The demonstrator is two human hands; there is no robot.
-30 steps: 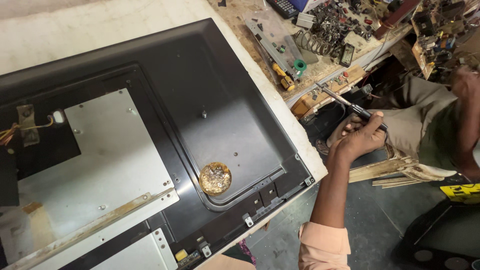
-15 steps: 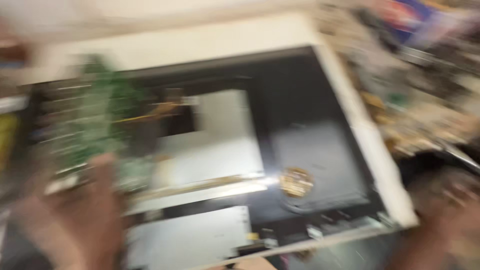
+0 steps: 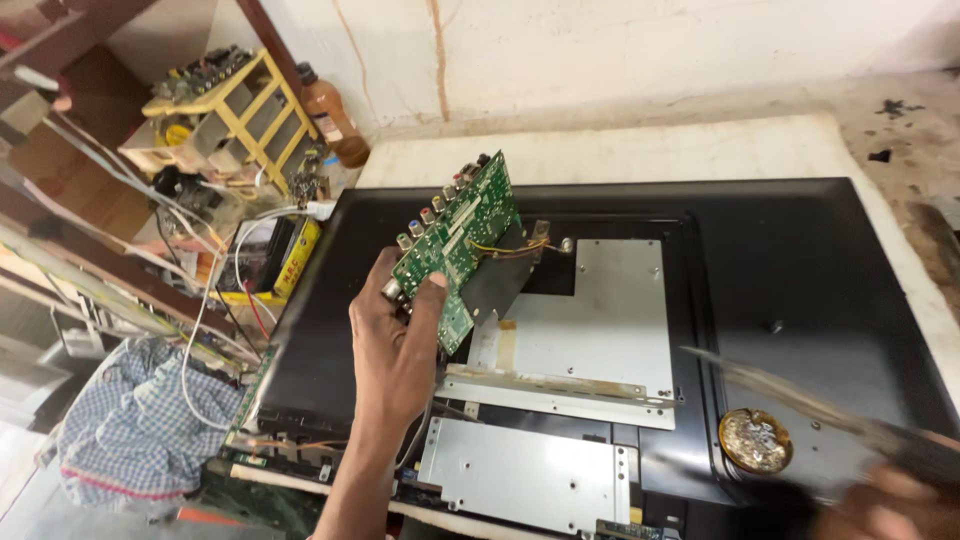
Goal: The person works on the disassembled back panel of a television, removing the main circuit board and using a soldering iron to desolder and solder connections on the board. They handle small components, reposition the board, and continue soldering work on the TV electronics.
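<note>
While the right hand [image 3: 885, 500] sits blurred at the near right corner of the television back panel [image 3: 800, 260], closed around the handle of a long thin tool [image 3: 790, 395] that slants up and left over the panel, the left hand [image 3: 395, 345] is clear to see nearer the panel's left edge. Its fingers and thumb are closed on the lower edge of a green circuit board [image 3: 462, 235], holding it tilted up off the panel, the row of round connectors along its upper left side. Just right of the tool's handle, a round tin lid of small bits [image 3: 755, 440] rests on the panel. Bare metal plates [image 3: 590, 320] lie in the panel's middle. Beyond the far left corner stand a yellow rack [image 3: 235, 120] and a brown bottle [image 3: 325, 105].
</note>
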